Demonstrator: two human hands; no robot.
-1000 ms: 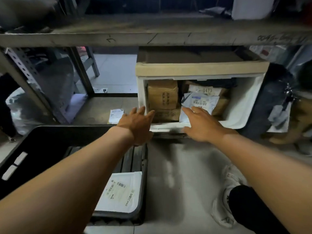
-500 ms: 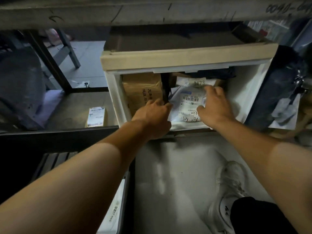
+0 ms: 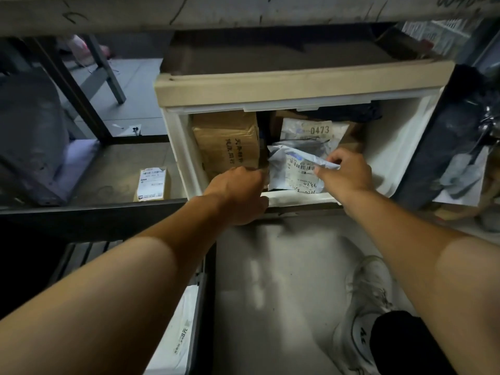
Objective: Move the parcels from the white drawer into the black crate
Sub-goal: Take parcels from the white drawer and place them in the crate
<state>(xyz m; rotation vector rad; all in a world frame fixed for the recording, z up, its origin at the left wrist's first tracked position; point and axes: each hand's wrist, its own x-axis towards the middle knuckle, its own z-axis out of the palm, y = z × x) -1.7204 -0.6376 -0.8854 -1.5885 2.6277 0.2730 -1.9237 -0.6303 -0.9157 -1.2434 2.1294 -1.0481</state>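
Observation:
The white drawer [image 3: 378, 147] stands open under a shelf and holds several parcels. Both hands are on a crumpled grey poly-bag parcel [image 3: 295, 171] with a barcode label at the drawer's front. My right hand [image 3: 343, 173] pinches its upper right edge. My left hand [image 3: 238, 193] grips its left side at the drawer's front rim. A brown cardboard box [image 3: 227, 142] stands at the drawer's left, and a parcel marked 0473 [image 3: 313, 131] lies behind the bag. The black crate [image 3: 204, 293] sits at lower left with a white parcel [image 3: 178, 334] inside.
A small labelled box [image 3: 151, 184] lies on the low shelf left of the drawer. A shelf board [image 3: 243, 12] runs overhead. Dark bags fill the right side [image 3: 446, 147]. My white shoe [image 3: 362, 307] stands on the grey floor below the drawer.
The view has closed in on the drawer. My right hand went from lying flat on the grey bag to pinching its edge, and the bag is now crumpled and lifted a little.

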